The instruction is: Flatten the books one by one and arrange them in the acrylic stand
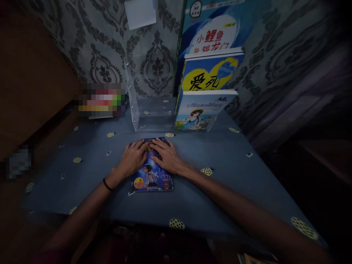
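A book [151, 179] with a dark blue cover lies flat on the table, a cartoon figure and the number 22 printed on it. My left hand [134, 156] rests on the upper left part of the cover, fingers stretched out. Across the upper right part lies my right hand [166, 156], its fingers also extended and flat. Between them some yellow title lettering shows; the rest of the title is covered by my fingers. A dark band circles my left wrist.
Behind the book stands a clear stepped rack [154, 123]; its right side holds a pale blue book [205, 110], a blue-and-yellow book [211, 73] and a tall teal book [217, 22]. A blurred-out stack [101, 101] sits at the back left. The table [90, 183] has a pineapple-patterned cover.
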Demonstrator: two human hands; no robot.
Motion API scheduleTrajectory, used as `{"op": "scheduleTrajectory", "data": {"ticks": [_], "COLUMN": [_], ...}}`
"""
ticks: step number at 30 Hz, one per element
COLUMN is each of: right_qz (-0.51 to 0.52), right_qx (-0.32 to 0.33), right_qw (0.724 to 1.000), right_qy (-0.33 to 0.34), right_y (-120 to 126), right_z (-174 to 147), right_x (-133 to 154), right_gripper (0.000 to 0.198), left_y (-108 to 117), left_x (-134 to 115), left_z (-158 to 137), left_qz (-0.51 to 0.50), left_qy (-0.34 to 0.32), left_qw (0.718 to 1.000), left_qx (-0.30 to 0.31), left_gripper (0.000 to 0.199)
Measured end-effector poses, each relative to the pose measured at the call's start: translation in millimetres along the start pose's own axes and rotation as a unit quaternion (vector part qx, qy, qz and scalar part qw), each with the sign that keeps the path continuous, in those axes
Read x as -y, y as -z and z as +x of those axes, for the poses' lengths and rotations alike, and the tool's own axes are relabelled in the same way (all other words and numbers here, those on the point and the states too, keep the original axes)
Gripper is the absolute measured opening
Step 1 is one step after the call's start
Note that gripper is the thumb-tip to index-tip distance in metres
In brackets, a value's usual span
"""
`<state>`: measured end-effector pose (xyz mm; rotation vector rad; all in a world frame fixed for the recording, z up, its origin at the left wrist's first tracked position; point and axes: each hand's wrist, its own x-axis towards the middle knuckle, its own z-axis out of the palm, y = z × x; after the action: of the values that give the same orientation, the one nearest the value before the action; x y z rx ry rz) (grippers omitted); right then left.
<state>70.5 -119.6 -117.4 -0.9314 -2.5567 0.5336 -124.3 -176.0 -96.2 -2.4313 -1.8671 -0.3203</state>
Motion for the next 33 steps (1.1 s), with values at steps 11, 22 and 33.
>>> {"op": "scheduleTrajectory", "data": {"ticks": [11, 22, 33], "right_qz": [-0.002, 0.185, 0.173], "right_qx": [-0.075, -0.122, -0.126], "right_qw": [0.996, 0.974, 0.977], "right_qy": [-0.057, -0.035, -0.005], "right_y": [-4, 14, 7], "right_z": [-5, 10, 9], "right_x": [-6, -50, -54], "right_gripper": [0.050, 0.041, 0.038], "left_y": [7, 1, 1], "left_x": [-2, -20, -23], "left_z": [4, 25, 14], "left_qz": [0.017, -0.048, -0.068], "left_qy": [-0.014, -0.094, -0.149], "left_qw": [1.000, 0.993, 0.983], "left_qx": [0.014, 0.058, 0.085], "left_gripper": [0.038, 0.045, 0.041]}}
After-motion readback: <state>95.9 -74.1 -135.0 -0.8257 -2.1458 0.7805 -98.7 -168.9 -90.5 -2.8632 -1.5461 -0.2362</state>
